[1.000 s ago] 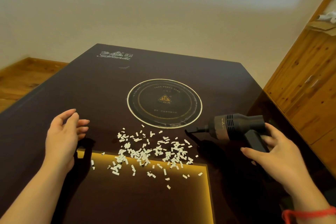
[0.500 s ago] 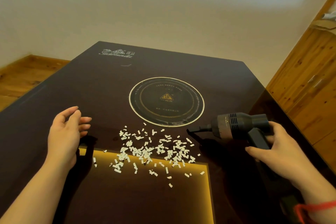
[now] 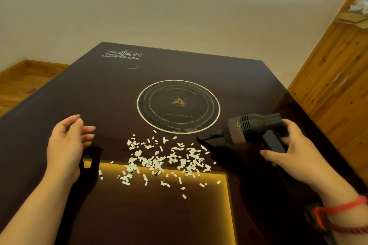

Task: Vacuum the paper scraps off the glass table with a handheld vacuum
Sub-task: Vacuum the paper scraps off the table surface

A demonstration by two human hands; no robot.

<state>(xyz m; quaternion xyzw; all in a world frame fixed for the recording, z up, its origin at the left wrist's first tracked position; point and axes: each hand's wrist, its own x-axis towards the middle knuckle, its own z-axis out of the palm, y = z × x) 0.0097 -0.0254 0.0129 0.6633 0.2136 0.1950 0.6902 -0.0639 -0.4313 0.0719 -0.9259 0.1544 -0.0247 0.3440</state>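
We're in a home room: dark glass table (image 3: pixel 99 89) with built-in round cooker ring (image 3: pixel 178 106), wood floor (image 3: pixel 25 77) left, pine cabinet (image 3: pixel 336 77) right.

The right hand (image 3: pixel 294 151) now wraps its fingers around the handle of the vacuum (image 3: pixel 256 131). A second ago the fingers were spread out and only reaching for it.

wooden cabinet (image 3: pixel 336 77) at right, wood floor (image 3: pixel 25 77) at left, plain wall (image 3: pixel 159 6)
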